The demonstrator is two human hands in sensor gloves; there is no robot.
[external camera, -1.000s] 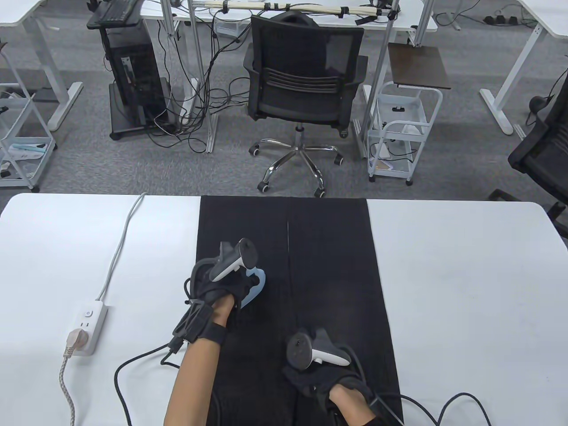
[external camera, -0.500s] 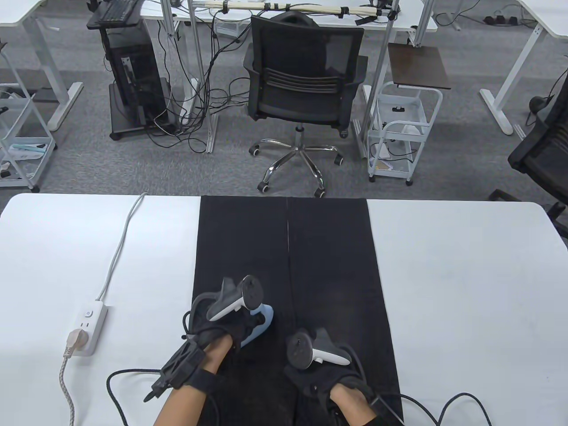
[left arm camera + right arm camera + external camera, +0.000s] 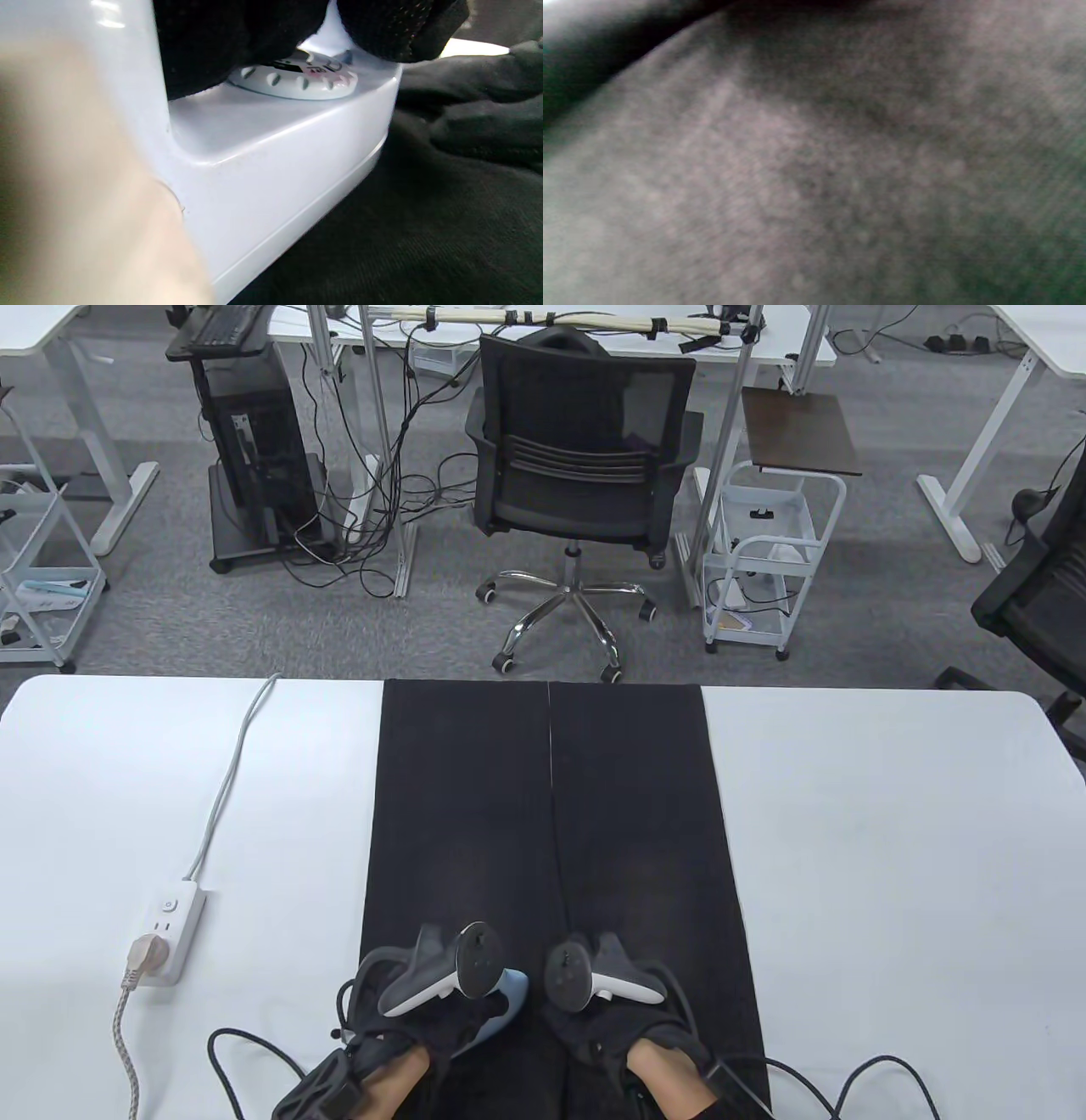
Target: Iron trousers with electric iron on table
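Observation:
Black trousers [image 3: 543,797] lie flat on the white table [image 3: 891,857], their legs running to the far edge. My left hand [image 3: 416,1027] grips the handle of a light blue iron [image 3: 507,994], which rests on the left leg near the table's front edge. The left wrist view shows the iron's body [image 3: 263,169] and dial [image 3: 297,76], with my gloved fingers [image 3: 237,38] curled round the handle above. My right hand [image 3: 602,1027] lies on the right leg, just beside the iron. The right wrist view is filled by blurred trouser fabric [image 3: 814,169].
A white power strip [image 3: 170,929] lies on the table's left part, with a braided cord [image 3: 123,1044] plugged in and a grey lead running to the far edge. Black cables loop near the front edge. An office chair [image 3: 585,475] stands beyond the table.
My left hand has drawn the iron down the left trouser leg toward the front edge, ending beside my right hand. The right hand has stayed where it was.

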